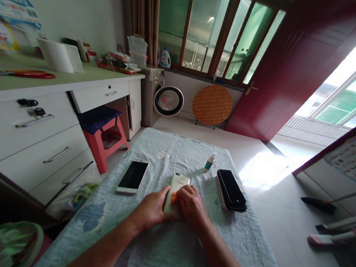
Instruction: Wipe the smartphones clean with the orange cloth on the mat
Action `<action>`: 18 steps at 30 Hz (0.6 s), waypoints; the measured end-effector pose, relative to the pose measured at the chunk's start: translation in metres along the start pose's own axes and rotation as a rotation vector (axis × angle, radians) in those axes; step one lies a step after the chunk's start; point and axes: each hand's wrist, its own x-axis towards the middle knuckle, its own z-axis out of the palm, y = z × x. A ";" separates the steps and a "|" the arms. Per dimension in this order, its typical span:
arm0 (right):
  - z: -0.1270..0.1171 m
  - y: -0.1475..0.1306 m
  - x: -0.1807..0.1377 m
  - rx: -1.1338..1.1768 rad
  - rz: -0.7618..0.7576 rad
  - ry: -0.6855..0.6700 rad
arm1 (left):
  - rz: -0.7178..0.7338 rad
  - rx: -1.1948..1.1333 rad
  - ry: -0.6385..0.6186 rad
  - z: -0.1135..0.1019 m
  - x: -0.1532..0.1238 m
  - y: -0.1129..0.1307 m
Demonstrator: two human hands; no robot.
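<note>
In the middle of the cloth-covered table lies a white smartphone (pixel 178 180), its back with the camera facing up. My left hand (pixel 151 208) grips the phone along its left and lower edge. Bunched in the fingers of my right hand (pixel 192 205) is a small orange cloth (pixel 174 197), pressed against the phone's back. Another white smartphone (pixel 132 177) with a dark screen lies to the left. On the right is a stack of phones with a black smartphone (pixel 232 188) on top. Behind the hands stands a small spray bottle (pixel 209 162).
A pale blue quilted cloth (pixel 170 145) covers the table. At the left are a white desk (pixel 100 97) and a red stool (pixel 102 143). A washing machine (pixel 152 94) with its door open and a round wooden tabletop (pixel 212 105) stand behind. A bin (pixel 36 241) is at lower left.
</note>
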 end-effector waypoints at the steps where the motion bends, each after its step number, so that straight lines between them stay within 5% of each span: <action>1: 0.000 0.003 0.001 -0.011 0.019 0.015 | 0.004 0.004 0.003 0.000 0.000 0.000; 8: 0.001 0.018 0.004 -0.036 0.117 0.115 | -0.015 0.055 0.004 0.001 0.001 -0.001; 18: -0.004 -0.004 -0.006 -0.021 -0.011 -0.091 | -0.014 0.134 -0.003 0.000 0.001 0.000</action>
